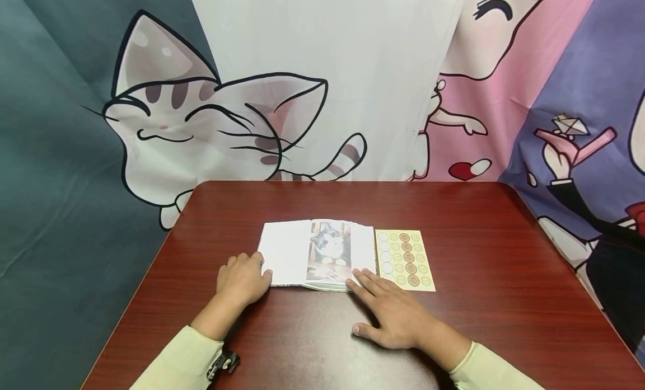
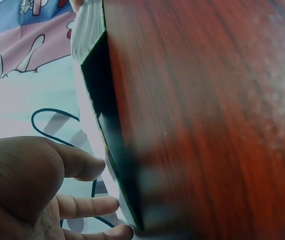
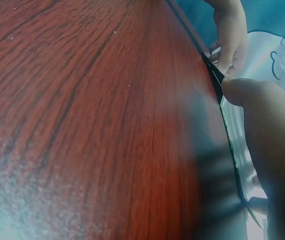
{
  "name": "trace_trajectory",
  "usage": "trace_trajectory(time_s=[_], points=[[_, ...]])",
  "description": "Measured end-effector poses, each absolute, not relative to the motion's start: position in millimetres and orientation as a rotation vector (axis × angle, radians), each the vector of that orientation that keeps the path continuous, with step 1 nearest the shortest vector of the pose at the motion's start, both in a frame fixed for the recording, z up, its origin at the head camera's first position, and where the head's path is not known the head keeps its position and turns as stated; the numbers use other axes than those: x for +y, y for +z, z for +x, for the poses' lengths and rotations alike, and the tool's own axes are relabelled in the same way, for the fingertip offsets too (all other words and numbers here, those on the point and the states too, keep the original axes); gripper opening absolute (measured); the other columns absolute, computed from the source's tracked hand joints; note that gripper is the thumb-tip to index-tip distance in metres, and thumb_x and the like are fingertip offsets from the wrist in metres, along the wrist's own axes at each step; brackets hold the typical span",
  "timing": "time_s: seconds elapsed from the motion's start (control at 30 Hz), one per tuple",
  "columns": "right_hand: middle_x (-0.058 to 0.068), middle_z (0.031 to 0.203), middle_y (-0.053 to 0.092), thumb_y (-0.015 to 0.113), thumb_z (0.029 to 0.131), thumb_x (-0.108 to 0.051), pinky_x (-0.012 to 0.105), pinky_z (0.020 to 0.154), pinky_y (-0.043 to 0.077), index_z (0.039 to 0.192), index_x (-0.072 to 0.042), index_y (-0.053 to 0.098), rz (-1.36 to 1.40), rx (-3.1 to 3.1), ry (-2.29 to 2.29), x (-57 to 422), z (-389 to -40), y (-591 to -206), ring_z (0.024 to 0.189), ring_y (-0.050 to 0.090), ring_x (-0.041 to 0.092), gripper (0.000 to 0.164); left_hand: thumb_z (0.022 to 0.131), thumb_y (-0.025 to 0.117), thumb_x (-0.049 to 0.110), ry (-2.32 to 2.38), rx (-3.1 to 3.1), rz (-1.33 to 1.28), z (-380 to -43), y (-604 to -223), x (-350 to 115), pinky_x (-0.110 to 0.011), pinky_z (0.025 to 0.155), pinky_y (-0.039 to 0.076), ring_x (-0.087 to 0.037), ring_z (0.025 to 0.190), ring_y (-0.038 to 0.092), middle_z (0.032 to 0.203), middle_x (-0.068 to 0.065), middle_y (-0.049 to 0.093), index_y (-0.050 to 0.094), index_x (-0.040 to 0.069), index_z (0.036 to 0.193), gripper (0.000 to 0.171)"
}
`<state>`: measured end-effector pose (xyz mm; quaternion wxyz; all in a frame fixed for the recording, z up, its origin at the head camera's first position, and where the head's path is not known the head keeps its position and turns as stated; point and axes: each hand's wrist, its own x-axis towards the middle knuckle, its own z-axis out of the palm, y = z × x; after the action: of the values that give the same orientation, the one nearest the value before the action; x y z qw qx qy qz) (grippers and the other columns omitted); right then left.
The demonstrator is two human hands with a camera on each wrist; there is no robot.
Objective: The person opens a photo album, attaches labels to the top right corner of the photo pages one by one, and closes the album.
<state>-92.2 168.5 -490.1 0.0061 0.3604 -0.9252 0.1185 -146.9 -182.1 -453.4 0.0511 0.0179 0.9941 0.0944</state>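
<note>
An open book [image 1: 284, 250] lies on the table, its left page plain white and its right side bearing a picture of a grey-and-white cat [image 1: 330, 247]. My left hand [image 1: 243, 279] rests at the book's left edge. Its thumb [image 2: 90, 167] and fingertips touch along the margin of the white page. With fingers extended, my right hand [image 1: 395, 311] lays its fingertips on the lower right corner of the book, thumb spread out over the tabletop. A yellow sheet of round stickers [image 1: 424, 258] lies against the book's right side, partly covered by the right hand's fingers.
The reddish-brown wooden table [image 1: 302, 345] reaches back to a cartoon-printed cloth [image 1: 332, 37] behind it. A dark wristband device [image 1: 223, 363] sits at the left sleeve. In the left wrist view the book's dark cover [image 2: 102, 80] slants above the tabletop.
</note>
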Motion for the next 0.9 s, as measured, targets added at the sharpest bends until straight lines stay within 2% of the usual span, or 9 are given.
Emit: trace_trajectory(time_s=[0.23,0.47,0.6,0.77,0.9], points=[[0.013,0.166,0.029,0.057,0.095,-0.066,0.052,0.115,0.035,0.163,-0.014,0.030,1.133,-2.853,0.375,169.7,-91.9,-492.1,0.151,0.028,0.031,0.090,0.093,0.063,0.036,0.318,3.064,0.081,-147.6,-448.1,-177.4,-0.059,0.086,0.046,-0.043,0.105,0.056,0.104,-0.017,0.062,0.068,0.007,0.112,0.035],[0.009,0.167,0.026,0.057,0.095,-0.066,0.051,0.117,0.032,0.165,-0.018,0.022,1.123,-2.878,0.396,170.4,-91.9,-491.4,0.153,0.023,0.027,0.092,0.092,0.066,0.032,0.464,3.148,0.187,-143.4,-443.8,-165.5,-0.057,0.089,0.047,-0.042,0.108,0.058,0.116,-0.018,0.063,0.069,0.007,0.115,0.034],[0.012,0.166,0.027,0.057,0.095,-0.066,0.050,0.117,0.032,0.166,-0.019,0.019,1.119,-2.878,0.395,170.5,-91.3,-490.6,0.153,0.023,0.028,0.093,0.091,0.069,0.028,0.553,3.187,0.273,-141.4,-442.8,-156.7,-0.055,0.089,0.049,-0.040,0.107,0.060,0.117,-0.017,0.064,0.071,0.008,0.113,0.030],[0.016,0.164,0.030,0.059,0.095,-0.064,0.051,0.117,0.033,0.166,-0.016,0.015,1.101,-2.859,0.407,171.8,-90.4,-490.8,0.151,0.028,0.032,0.096,0.092,0.070,0.025,0.684,3.204,0.378,-140.0,-443.1,-145.2,-0.053,0.088,0.052,-0.036,0.110,0.062,0.119,-0.013,0.064,0.071,0.011,0.113,0.025],[0.015,0.164,0.031,0.061,0.095,-0.062,0.050,0.118,0.031,0.165,-0.010,0.014,1.100,-2.846,0.424,172.7,-89.5,-489.8,0.151,0.028,0.033,0.099,0.093,0.070,0.023,0.772,3.188,0.452,-137.2,-444.2,-136.8,-0.050,0.085,0.055,-0.031,0.111,0.063,0.123,-0.009,0.063,0.070,0.013,0.113,0.023]])
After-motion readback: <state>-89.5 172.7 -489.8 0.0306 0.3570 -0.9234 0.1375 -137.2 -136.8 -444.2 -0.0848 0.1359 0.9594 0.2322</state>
